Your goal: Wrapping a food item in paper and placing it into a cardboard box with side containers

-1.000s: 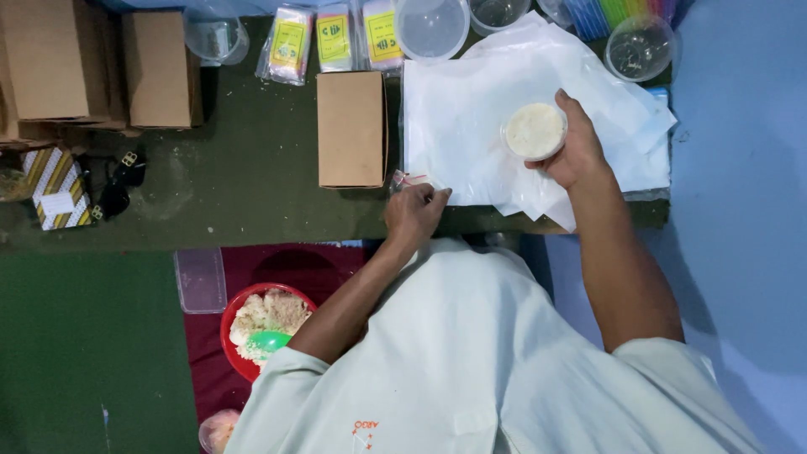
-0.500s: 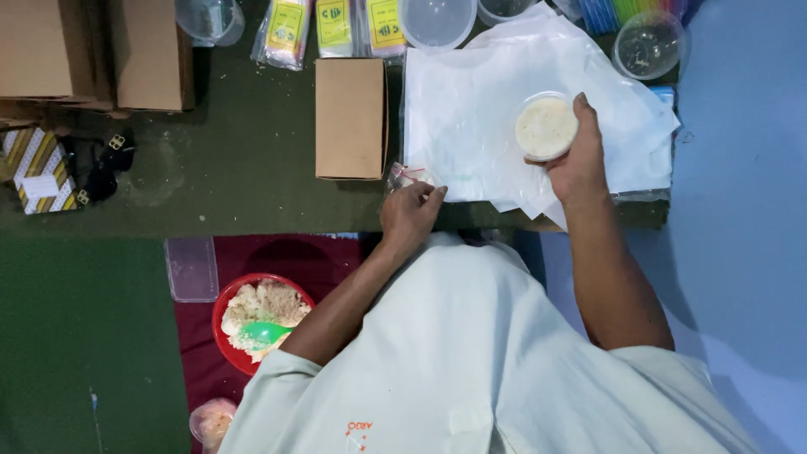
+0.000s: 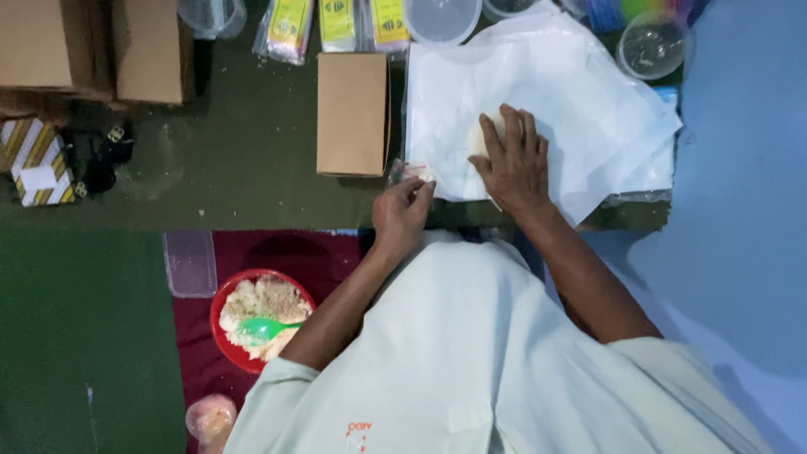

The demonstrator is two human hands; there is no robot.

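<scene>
Our right hand (image 3: 513, 160) has come down from farther up the white plastic sheets (image 3: 588, 109) toward the near edge of the table. A moment ago it held the small round white container (image 3: 481, 134) up with its top showing; now the hand lies flat over it, palm down, covering most of it. Our left hand (image 3: 402, 212) has barely shifted, fingertips pinched at the sheet's near corner.
</scene>
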